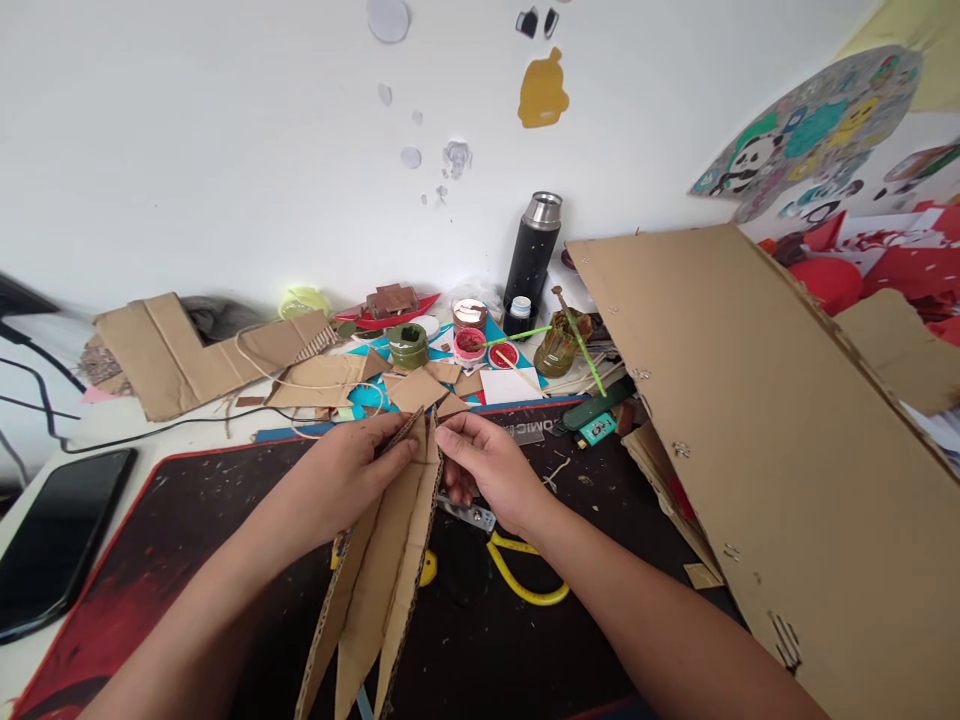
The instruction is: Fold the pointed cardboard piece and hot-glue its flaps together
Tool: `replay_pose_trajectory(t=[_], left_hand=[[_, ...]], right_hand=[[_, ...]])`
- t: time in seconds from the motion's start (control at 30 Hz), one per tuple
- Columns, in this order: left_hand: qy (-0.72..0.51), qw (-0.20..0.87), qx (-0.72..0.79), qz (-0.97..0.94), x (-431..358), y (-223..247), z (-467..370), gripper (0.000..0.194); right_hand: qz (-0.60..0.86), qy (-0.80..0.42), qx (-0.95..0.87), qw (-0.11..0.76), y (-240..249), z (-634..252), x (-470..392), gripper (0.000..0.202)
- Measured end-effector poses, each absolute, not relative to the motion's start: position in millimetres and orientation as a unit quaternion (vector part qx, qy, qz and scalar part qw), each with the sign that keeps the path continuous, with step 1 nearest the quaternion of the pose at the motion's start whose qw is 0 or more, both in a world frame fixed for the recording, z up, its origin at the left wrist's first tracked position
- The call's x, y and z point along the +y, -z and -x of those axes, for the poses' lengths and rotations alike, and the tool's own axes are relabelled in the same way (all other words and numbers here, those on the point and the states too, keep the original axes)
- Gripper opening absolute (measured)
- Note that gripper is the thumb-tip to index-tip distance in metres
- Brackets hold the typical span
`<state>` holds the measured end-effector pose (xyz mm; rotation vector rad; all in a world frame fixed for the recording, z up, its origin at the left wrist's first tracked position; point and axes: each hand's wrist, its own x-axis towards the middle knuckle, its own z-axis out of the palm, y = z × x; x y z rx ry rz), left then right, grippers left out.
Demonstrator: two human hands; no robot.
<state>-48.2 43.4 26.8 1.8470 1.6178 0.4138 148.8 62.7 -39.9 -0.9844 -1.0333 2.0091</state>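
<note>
My left hand (341, 478) and my right hand (487, 470) both pinch the top of a folded piece of corrugated cardboard (382, 570). The piece stands on edge over a dark desk mat (187, 520), with its long pointed panels running down toward me. The left fingers grip the upper left flap and the right fingers hold the upper right edge. Yellow-handled scissors (517, 575) and a metal tool (469, 512) lie on the mat just under my right hand.
A large cardboard sheet with staples (780, 440) leans at the right. Paint jars (469, 345), a green jar (407, 345), a black flask (534, 250) and cardboard scraps (180, 350) crowd the back. A black phone (56, 540) lies at the left.
</note>
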Motion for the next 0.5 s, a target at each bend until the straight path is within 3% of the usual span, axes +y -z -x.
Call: replay_pose_trajectory(t=[0.23,0.5], left_hand=[[-0.165,0.291,0.63,-0.701,44.5,-32.8,47.1,0.041],[-0.176,0.329,0.628,-0.683,40.2,-27.5,53.3,0.062]], right_hand=[[0.378,-0.751,-0.44,0.316,40.5,-147.7,61.0,0.058],[0.387,-0.737,-0.45,0.323,38.1,-147.4,60.9,0.05]])
